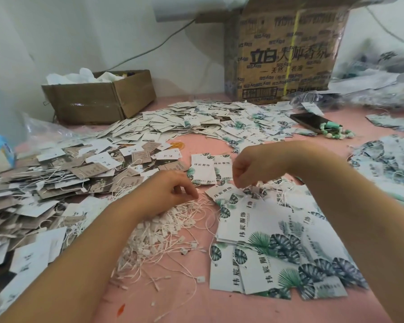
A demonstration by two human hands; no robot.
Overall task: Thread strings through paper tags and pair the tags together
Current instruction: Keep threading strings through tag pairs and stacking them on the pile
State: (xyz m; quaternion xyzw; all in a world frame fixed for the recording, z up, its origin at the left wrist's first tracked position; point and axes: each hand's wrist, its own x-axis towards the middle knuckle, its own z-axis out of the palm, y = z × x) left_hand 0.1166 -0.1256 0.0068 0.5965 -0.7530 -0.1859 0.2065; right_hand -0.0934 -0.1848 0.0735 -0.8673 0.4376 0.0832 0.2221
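Observation:
A heap of white strings with small plastic locks (163,231) lies on the pink table between my arms. My left hand (170,190) rests at the heap's far edge, fingers curled, thumb and fingertips pinching a string. White tags printed with green leaves (278,241) lie overlapped at the lower right. My right hand (250,169) hangs over their far end, fingers curled down and pinching the top of one leaf tag among loose strings. Two neat stacks of the same tags (210,169) stand just beyond both hands.
Brown and white tags (56,183) are piled on the left and a wide drift of tags (208,122) lies behind. A small open carton (98,99) and a tall printed carton (282,54) stand at the back. A phone (310,122) and green beads (336,132) lie at the right.

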